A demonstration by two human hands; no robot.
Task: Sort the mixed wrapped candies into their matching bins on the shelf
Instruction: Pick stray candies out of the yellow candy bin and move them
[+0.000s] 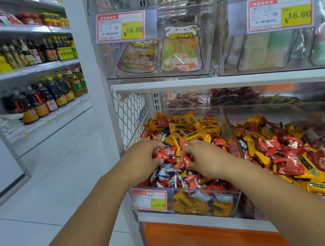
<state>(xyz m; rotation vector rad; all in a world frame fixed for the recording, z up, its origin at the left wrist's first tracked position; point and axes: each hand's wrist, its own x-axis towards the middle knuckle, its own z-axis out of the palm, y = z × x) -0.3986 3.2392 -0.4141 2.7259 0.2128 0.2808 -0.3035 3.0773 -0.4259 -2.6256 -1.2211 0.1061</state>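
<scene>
While the left bin point(228, 203) holds three wrapper colours: sorting is judged far from done
Left bin content: yellow candies point(183, 138), red ones and blue-white candies point(165, 173), heaped together up to the rim
Left hand point(145, 157): fingers curled over the heap, pinching a red candy point(162, 154), possibly more than one
Right hand point(203, 159): fingers curled, pinching a second red candy point(186, 160), just beside the left hand
Right bin point(292, 111): red and yellow mixed, a few blue-white near the divider; also unsorted
Done: no bin in view shows a single colour, so no finished portion can be confirmed
Remaining: judged nearly all; each colour has to be pulled out and moved to its own bin
Target bins: cannot tell which bin takes which colour; the price tag point(149, 199) is too small to read
</scene>
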